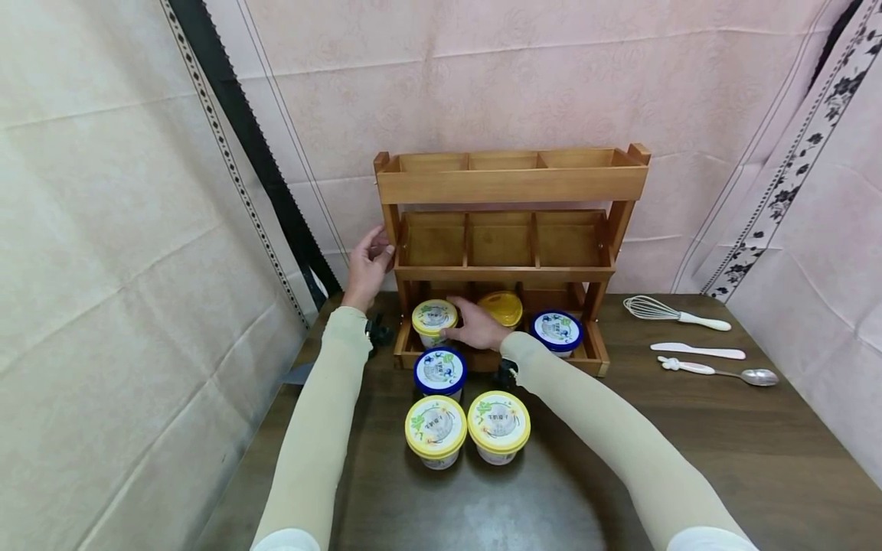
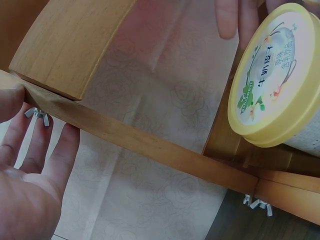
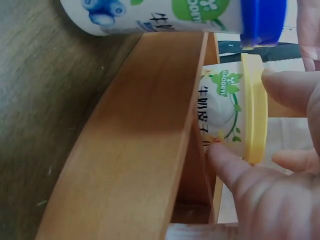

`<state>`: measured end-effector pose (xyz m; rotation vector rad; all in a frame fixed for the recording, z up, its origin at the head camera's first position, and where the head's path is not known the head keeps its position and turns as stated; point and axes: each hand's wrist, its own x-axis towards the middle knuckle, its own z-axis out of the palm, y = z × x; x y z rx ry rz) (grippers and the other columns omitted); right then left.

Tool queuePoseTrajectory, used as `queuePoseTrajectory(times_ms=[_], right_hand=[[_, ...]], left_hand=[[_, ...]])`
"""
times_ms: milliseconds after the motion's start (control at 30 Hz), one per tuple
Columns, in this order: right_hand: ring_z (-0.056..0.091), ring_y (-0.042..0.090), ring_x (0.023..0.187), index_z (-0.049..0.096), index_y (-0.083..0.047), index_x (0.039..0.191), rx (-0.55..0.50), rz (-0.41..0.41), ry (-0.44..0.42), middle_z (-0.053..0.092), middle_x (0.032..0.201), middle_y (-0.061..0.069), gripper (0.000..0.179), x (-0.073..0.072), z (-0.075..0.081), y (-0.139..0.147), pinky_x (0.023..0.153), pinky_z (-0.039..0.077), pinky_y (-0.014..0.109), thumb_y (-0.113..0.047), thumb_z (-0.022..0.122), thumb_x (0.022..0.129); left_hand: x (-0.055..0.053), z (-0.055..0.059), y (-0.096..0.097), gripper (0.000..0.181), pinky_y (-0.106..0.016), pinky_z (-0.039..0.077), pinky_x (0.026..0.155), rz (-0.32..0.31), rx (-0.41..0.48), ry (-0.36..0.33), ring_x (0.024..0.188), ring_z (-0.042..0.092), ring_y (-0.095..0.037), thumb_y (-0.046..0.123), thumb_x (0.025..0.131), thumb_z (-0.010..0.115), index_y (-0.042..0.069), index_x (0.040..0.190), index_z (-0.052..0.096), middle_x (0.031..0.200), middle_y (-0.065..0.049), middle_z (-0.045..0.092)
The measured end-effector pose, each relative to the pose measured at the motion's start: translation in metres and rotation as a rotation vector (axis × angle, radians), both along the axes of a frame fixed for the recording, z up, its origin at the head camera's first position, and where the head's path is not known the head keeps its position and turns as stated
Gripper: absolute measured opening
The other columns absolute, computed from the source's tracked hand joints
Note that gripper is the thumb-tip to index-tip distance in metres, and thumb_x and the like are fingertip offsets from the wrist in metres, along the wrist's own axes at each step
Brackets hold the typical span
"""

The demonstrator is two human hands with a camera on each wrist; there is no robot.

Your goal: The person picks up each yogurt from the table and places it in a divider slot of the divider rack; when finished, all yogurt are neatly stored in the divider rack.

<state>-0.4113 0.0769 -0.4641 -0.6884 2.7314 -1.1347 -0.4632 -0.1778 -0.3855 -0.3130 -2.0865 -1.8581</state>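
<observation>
A three-tier wooden rack (image 1: 510,274) stands at the back of the table. My left hand (image 1: 368,264) grips its left side post (image 2: 125,132), thumb on one face and fingers on the other, beside a wing nut (image 2: 37,115). My right hand (image 1: 477,325) holds a yellow-lidded tub (image 1: 434,315) in the bottom tier's left compartment, one digit on its lid and another on its printed side (image 3: 220,115). A yellow-topped tub (image 1: 501,308) sits in the middle compartment, partly behind the right hand. A blue-lidded tub (image 1: 556,330) occupies the right compartment.
Before the rack stand a blue-lidded tub (image 1: 439,370) and two yellow-lidded tubs, one left (image 1: 436,425) and one right (image 1: 499,422). On the table's right lie a whisk (image 1: 675,314), a white knife (image 1: 697,351) and a spoon (image 1: 720,372). Cloth (image 1: 524,76) hangs behind.
</observation>
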Motion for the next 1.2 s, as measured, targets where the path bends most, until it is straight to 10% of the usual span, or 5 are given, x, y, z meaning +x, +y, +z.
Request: queuePoseTrajectory(times_ms=[1200], right_hand=[[0.052, 0.035, 0.145, 0.037, -0.019, 0.163, -0.290, 0.075, -0.148, 0.055, 0.155, 0.018, 0.072, 0.070, 0.020, 0.072, 0.120, 0.042, 0.058, -0.045, 0.069, 0.103]], left_hand=[[-0.001, -0.002, 0.002, 0.049, -0.049, 0.055, 0.108, 0.005, -0.009, 0.011, 0.127, 0.059, -0.025, 0.014, 0.108, 0.061, 0.030, 0.154, 0.055, 0.138, -0.010, 0.059]])
